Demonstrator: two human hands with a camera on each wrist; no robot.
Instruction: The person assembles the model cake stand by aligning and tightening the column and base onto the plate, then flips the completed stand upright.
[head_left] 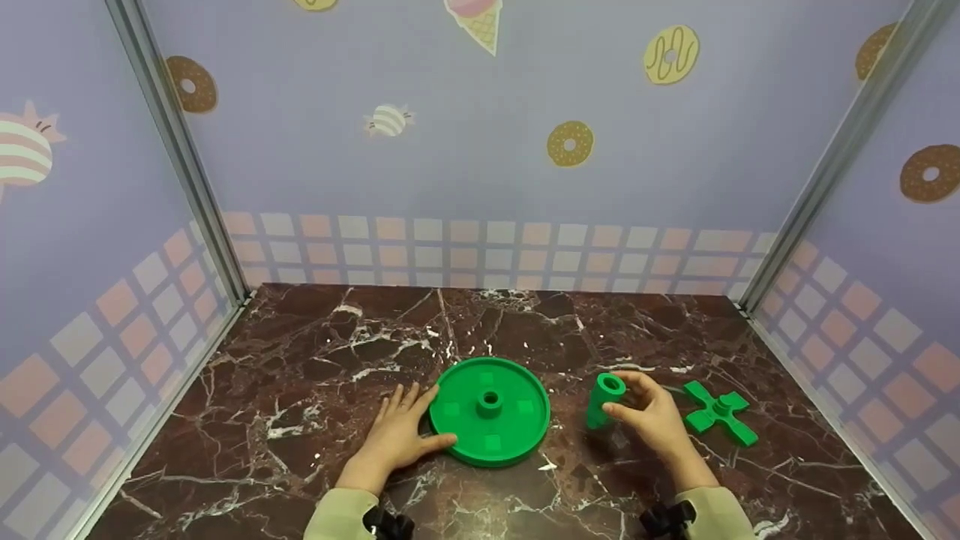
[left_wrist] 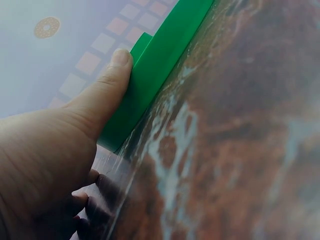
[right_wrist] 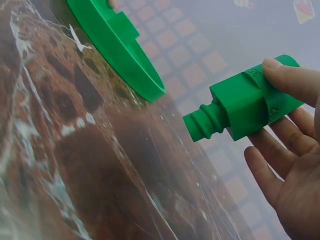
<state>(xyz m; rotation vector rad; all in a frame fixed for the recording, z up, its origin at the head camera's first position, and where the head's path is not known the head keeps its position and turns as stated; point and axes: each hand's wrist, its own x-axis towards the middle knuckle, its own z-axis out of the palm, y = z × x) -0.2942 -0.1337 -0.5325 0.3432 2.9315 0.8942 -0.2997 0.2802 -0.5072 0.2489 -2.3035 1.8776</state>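
Note:
A round green tray (head_left: 517, 435) with a raised rim and a hollow central stub lies flat on the table. My left hand (head_left: 401, 431) rests against its left side, fingers spread and straight on the tabletop. In the left wrist view, the left thumb (left_wrist: 107, 85) touches the green rim (left_wrist: 150, 75). To the right of the tray, my right hand (head_left: 656, 420) pinches a green hollow post (head_left: 600, 401) between thumb and fingers, above the table. The right wrist view shows the post's threaded end (right_wrist: 202, 122) pointing away from the palm; its other end is partly covered by the thumb.
A green cross-shaped piece (head_left: 721, 409) with a short central peg lies on the table, right of my right hand. Patterned panels (head_left: 480, 172) wall in the dark marbled table (head_left: 300, 337) at the back and sides, with metal posts (head_left: 817, 165) at the corners.

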